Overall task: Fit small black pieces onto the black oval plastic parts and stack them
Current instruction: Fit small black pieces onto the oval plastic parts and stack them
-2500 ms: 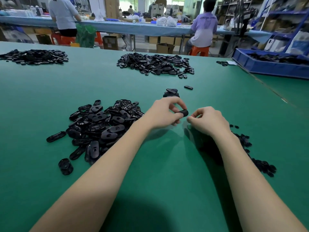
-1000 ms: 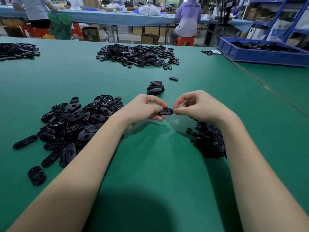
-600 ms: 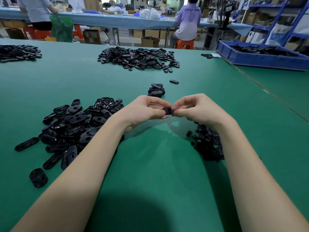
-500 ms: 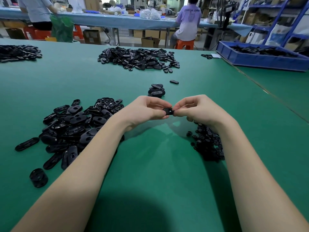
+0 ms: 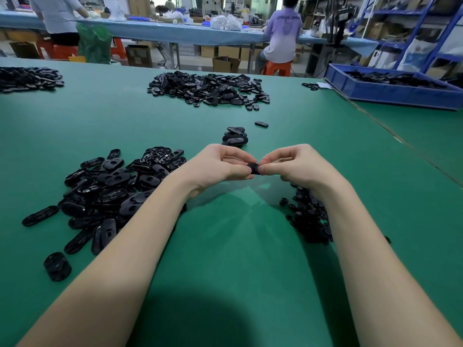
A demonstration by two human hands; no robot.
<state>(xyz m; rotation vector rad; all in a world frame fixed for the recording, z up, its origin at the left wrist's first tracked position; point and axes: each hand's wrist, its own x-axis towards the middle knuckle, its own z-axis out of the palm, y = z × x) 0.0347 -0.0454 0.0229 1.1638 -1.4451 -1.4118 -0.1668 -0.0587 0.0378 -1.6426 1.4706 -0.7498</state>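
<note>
**Q:** What is in front of you?

**A:** A wide green desk (image 5: pixel 225 246) fills the view. Beyond its far edge two people sit with their backs to me at a long blue bench (image 5: pixel 175 33). A blue bin (image 5: pixel 390 91) of black parts sits at the far right of the desk.

**Q:** What lies on the desk?

**A:** A big heap of ovals (image 5: pixel 110 191) lies to my left, partly under my left forearm. A second heap (image 5: pixel 210 88) is farther off, in the middle, and a third (image 5: pixel 27 78) is at the far left edge. Under my right wrist lies a smaller pile of small pieces (image 5: pixel 310 221). Just past my hands stands a short stack (image 5: pixel 235 137) of ovals, with one loose oval (image 5: pixel 261 124) a little beyond it. A round black part (image 5: pixel 57 266) sits alone near my left elbow.

**Q:** And your hands?

**A:** They meet in the middle, raised off the desk. My left hand (image 5: pixel 220 166) and right hand (image 5: pixel 298 166) each have their fingers curled, thumb and forefinger pinching opposite ends of one black part (image 5: pixel 253 168). Most of it is hidden by my fingertips, so I cannot tell whether a small piece is seated in it.
</note>
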